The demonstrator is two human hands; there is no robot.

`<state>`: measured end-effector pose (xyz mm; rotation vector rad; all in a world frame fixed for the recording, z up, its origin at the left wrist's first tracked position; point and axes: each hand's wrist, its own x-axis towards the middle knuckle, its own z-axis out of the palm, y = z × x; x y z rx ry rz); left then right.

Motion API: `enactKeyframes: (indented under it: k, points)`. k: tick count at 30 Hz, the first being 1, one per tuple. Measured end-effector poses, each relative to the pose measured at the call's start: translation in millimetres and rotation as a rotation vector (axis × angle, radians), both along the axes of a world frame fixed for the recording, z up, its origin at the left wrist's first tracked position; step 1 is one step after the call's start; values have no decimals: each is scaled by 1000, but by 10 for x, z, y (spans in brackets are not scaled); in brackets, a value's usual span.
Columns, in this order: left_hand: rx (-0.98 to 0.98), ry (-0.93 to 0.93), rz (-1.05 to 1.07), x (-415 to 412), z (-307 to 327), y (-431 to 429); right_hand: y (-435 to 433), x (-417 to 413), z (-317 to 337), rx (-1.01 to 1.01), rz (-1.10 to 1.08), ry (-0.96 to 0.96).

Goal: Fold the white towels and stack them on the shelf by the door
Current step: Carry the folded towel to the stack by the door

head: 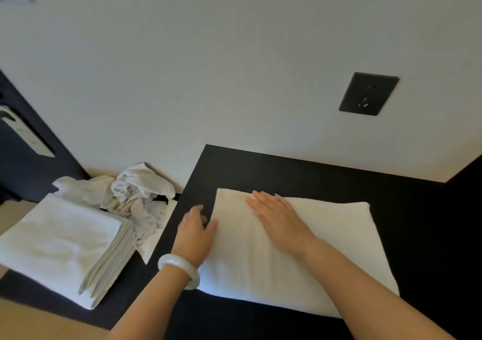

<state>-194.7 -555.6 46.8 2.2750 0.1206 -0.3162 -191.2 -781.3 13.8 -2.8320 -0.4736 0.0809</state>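
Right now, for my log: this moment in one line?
left hand pinches towel edge | right hand flat on towel | folded stack left | crumpled pile behind

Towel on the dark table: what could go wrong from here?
1. The towel lies skewed. With the right hand pressing flat and the left hand pinching its edge, the next fold may come out uneven.
2. The crumpled pile lies against the folded stack and might snag it.
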Motion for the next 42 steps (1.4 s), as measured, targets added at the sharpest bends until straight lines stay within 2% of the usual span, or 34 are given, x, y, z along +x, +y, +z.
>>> enactKeyframes:
  k: [2, 4, 6, 9, 13, 15, 20, 23, 26, 29, 34, 39, 42]
  points:
    - [-175, 139, 8, -73, -6, 150, -1, 73, 23, -25, -39, 99]
    - [-267, 188, 5, -120, -12, 206, -16, 145, 101, -35, -42, 194]
    - [-248, 125, 2, -161, -9, 192, -28, 180, 174, 16, -46, 280]
    - [-171, -15, -39, -181, 32, 105, -44, 189, 265, 201, -110, 371]
    - [-296, 95, -20, -46, 105, -6, -57, 199, 322, 278, -140, 453]
    - [-302, 115, -4, 45, 119, -49, -10, 228, 347, 230, -171, 464]
    - [-172, 86, -2, 181, 88, -124, 328, 352, 247, -103, -342, 323]
    - [-176, 87, 3, 255, 73, -125, 557, 405, 215, -190, -412, 322]
    - [-188, 148, -4, 326, 73, -126, 620, 422, 183, -160, -429, 306]
    - [-209, 236, -12, 401, 83, -92, 581, 471, 181, -143, -426, 372]
    - [-562, 611, -71, 423, 85, 45, 477, 589, 325, -116, -337, 533]
    - [-800, 678, -156, 380, 71, 72, 414, 633, 387, -103, -283, 599]
    - [-837, 813, -238, 312, -11, 133, 386, 634, 368, -101, -260, 585]
